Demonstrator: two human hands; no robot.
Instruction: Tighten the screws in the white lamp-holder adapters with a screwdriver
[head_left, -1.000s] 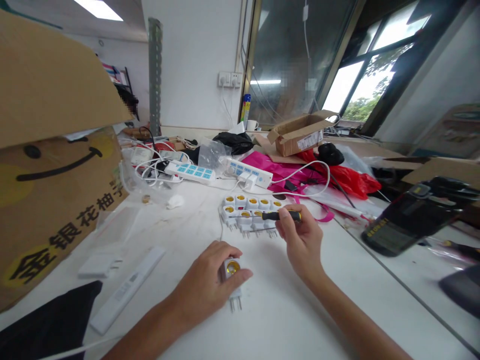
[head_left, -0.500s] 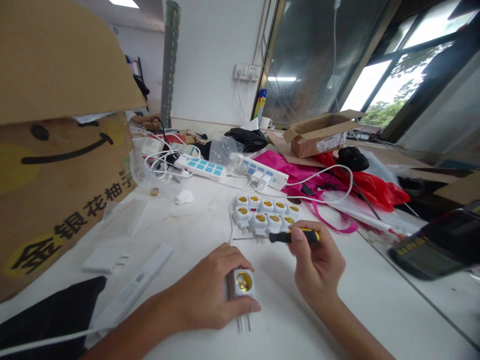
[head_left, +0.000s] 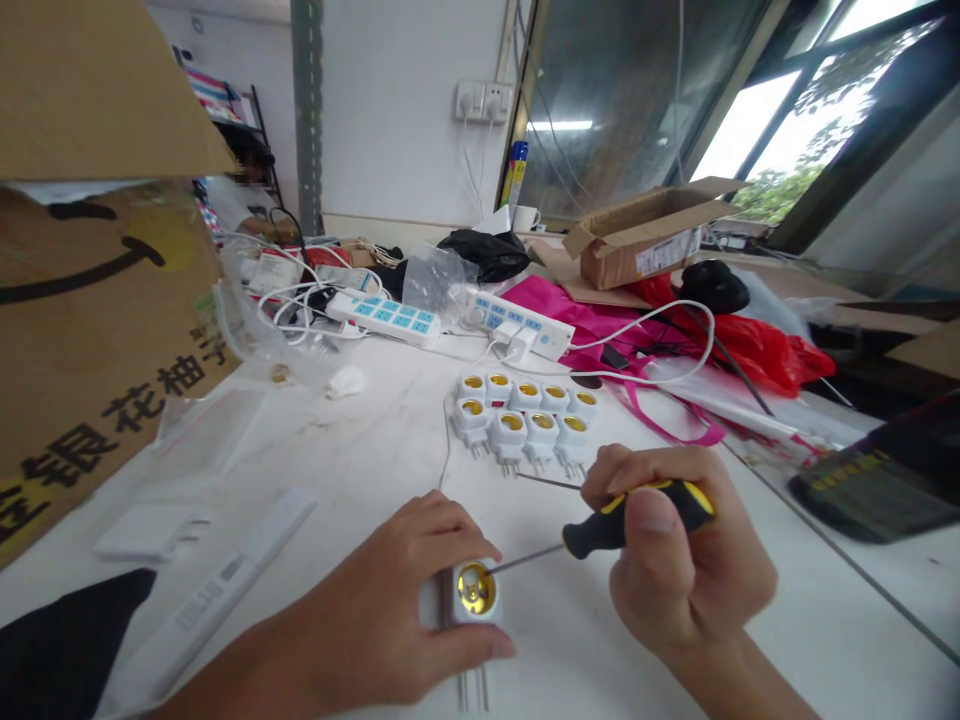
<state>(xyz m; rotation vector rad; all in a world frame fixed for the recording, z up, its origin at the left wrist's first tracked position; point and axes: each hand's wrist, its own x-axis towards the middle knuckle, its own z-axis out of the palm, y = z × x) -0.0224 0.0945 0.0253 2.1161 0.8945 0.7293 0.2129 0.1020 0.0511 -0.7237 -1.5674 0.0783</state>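
My left hand (head_left: 405, 600) is closed round a white plug-in lamp socket (head_left: 489, 603) on the table, its gold-coloured opening facing me and its metal prongs pointing toward me. My right hand (head_left: 686, 560) grips the black and yellow handle of a screwdriver (head_left: 596, 533). The screwdriver's thin shaft slants down to the left, its tip at the rim of the socket opening. Beyond my hands, several similar lamp sockets (head_left: 541, 430) stand in two rows. Another thin rod (head_left: 549, 481) shows behind my right fingers; its other end is hidden.
Two power strips (head_left: 386, 317) (head_left: 551, 340) with white cables lie farther back. A large cardboard box (head_left: 97, 380) stands left, near a white adapter (head_left: 146, 532) and a long white bar (head_left: 217, 600). Pink and red bags (head_left: 765, 370), an open carton (head_left: 637, 245) and a dark device (head_left: 877, 480) are right.
My right hand has come nearer and turned the screwdriver, bringing its tip from beside the rows of sockets to the held socket. My left hand keeps its hold. The camera view has shifted slightly.
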